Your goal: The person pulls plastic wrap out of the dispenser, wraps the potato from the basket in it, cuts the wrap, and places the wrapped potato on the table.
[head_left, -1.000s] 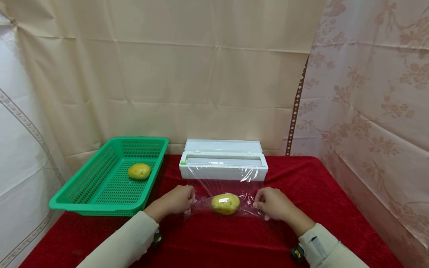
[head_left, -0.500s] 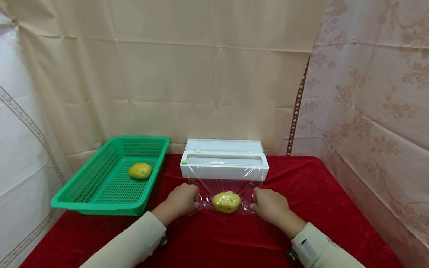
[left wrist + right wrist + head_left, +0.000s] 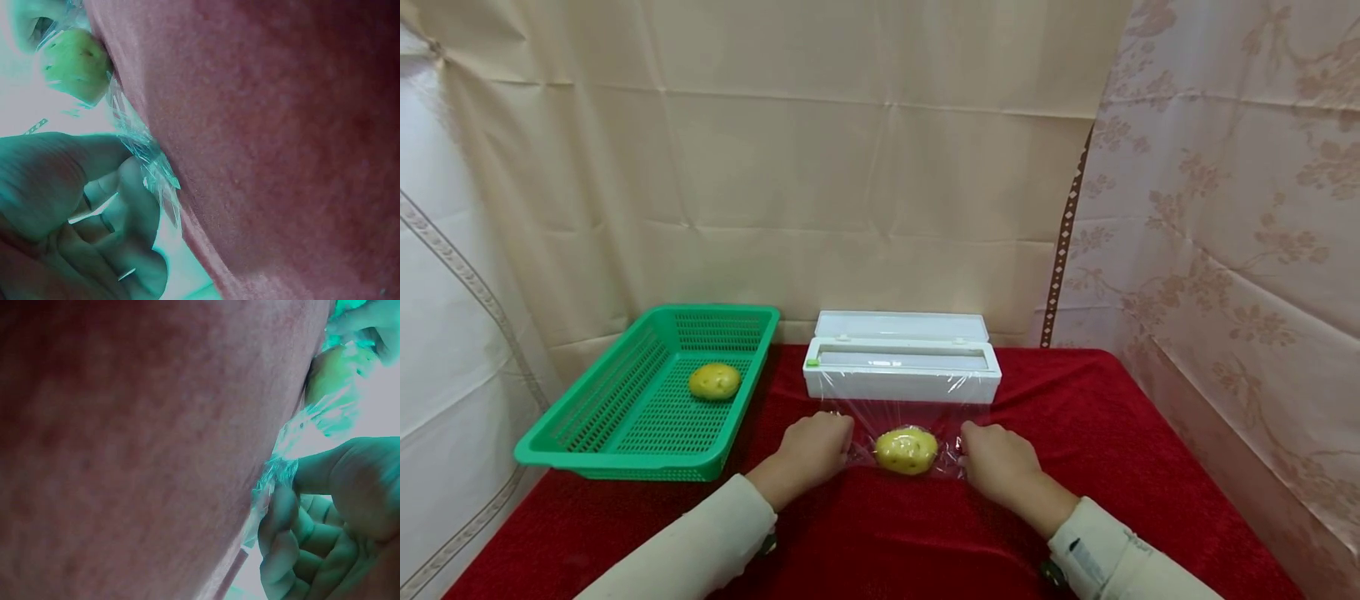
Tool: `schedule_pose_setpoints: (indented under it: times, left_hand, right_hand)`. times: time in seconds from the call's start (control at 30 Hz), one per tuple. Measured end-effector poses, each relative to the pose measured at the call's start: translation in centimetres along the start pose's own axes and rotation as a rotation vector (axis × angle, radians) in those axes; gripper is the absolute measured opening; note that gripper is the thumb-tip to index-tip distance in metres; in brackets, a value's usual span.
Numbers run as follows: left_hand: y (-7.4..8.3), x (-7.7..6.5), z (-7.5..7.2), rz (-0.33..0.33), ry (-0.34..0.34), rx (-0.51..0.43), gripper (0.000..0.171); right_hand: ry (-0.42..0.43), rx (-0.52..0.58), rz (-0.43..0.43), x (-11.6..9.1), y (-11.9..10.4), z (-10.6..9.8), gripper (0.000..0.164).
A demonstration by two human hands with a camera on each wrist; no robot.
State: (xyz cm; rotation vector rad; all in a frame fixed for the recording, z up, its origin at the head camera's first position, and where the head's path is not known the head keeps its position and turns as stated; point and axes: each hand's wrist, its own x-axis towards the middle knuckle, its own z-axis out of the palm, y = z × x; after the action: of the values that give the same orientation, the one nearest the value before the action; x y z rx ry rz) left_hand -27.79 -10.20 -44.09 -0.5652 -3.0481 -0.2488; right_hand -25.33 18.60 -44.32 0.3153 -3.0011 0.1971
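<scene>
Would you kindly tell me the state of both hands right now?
Left hand: closed, pinching clear plastic film beside the potato.
Right hand: closed, pinching the film on the potato's other side.

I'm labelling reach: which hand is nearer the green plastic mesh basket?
Left. The left hand is right of the green plastic mesh basket, apart from it; the right hand is farther right, beyond the yellow oval potato covered by clear plastic film.
</scene>
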Motion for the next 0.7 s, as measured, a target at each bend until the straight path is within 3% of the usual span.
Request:
schedule_pose_setpoints:
  times: [0.3,0.7]
  left_hand:
    - [-1.4,-0.4,0.0,0.01,0.006,-0.183,0.031]
    - [-2.4,-0.6,-0.1,-0.031,-0.052,-0.306,0.033]
  right_hand:
    - [-0.042,0.124,0.019,0.1,0.9,-0.1,0.028]
    - [-0.032,0.156,0.003,-0.2,1.7,-0.2,0.027]
